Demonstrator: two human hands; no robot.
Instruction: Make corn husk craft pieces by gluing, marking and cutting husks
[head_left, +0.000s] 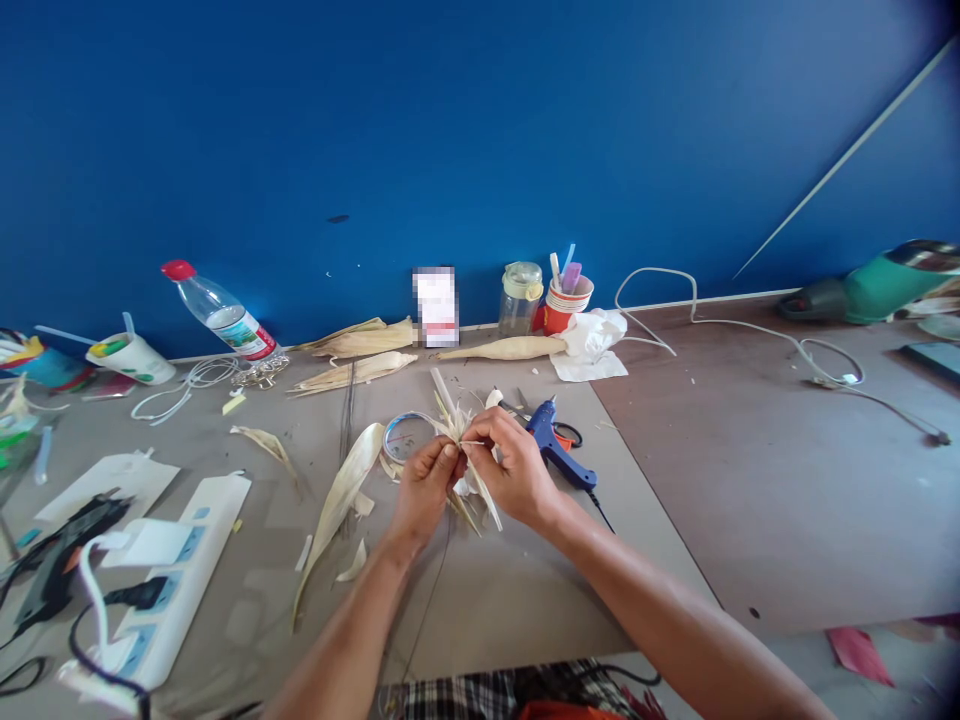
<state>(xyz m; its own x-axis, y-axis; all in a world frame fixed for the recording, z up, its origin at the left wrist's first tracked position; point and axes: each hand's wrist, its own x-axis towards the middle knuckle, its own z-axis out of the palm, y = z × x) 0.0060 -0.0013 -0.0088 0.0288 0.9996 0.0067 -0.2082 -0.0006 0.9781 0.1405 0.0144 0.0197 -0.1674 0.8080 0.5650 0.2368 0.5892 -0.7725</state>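
Both my hands meet over the middle of the table, working a small bundle of pale dried corn husk strips (459, 425). My left hand (424, 487) is closed, pinching the bundle from the left. My right hand (511, 466) is closed too, its fingertips pinching a thin strip at the bundle's top. More husk strips (480, 505) hang below my hands. A long curled husk (341, 500) lies just left of my left hand. A blue glue gun (556, 447) rests right behind my right hand, and a coil of wire (405, 435) lies behind my left.
A white power strip (180, 575) with plugs and a black glue gun (56, 555) sit at front left. Along the blue wall stand a tipped water bottle (221, 312), husks (360, 345), a glass jar (520, 297), a red cup (566, 300) and tissue (592, 340). A white cable (750, 325) crosses the brown board at right.
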